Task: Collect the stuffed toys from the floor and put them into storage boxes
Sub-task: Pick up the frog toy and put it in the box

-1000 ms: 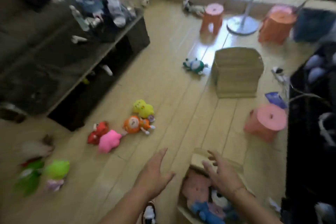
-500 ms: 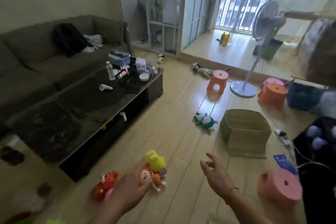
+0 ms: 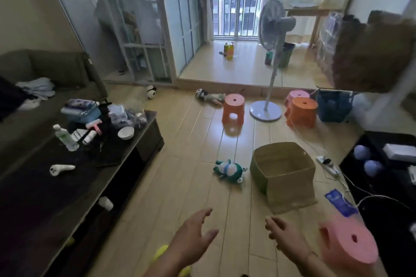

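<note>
- We see a green stuffed toy point(image 3: 229, 171) lying on the wooden floor point(image 3: 191, 186), just left of an open tan storage box point(image 3: 286, 177).
- Our left hand point(image 3: 193, 240) and right hand point(image 3: 286, 238) hover low over the floor, fingers spread, holding nothing.
- A yellow toy point(image 3: 161, 252) peeks out under our left forearm.
- A pink stool point(image 3: 351, 240) stands beside our right wrist.

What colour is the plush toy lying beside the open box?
Green and white, in the head view.
</note>
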Action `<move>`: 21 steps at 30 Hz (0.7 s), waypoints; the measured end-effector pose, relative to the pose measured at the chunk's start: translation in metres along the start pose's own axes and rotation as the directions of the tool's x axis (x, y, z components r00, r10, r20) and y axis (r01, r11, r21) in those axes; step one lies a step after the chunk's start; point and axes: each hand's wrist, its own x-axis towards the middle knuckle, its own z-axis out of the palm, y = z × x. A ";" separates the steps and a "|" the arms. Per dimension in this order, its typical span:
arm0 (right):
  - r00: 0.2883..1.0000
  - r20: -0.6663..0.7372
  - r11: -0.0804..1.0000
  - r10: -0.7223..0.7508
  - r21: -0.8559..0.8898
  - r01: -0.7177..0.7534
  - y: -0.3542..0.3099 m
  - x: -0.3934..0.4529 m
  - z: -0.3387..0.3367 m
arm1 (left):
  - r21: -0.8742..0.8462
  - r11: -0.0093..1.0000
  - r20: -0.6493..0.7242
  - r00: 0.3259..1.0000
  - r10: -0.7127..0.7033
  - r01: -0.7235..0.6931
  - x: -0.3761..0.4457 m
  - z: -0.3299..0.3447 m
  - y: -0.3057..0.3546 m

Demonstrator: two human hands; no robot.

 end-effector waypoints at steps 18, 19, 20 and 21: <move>0.924 0.100 0.929 0.370 -0.066 -0.365 -0.152 0.461 0.033 | 0.057 0.993 0.304 0.945 -0.117 0.105 0.552 -0.107 0.008; 0.896 0.065 0.898 0.439 -0.015 -0.439 -0.146 0.489 0.044 | 0.056 0.991 0.334 0.934 -0.130 0.118 0.587 -0.099 -0.003; 0.860 0.046 0.859 0.509 0.041 -0.511 -0.138 0.514 0.056 | 0.051 0.989 0.365 0.920 -0.146 0.137 0.618 -0.089 -0.015; 0.825 0.046 0.820 0.564 0.089 -0.565 -0.125 0.539 0.068 | 0.052 0.986 0.404 0.900 -0.163 0.155 0.649 -0.076 -0.027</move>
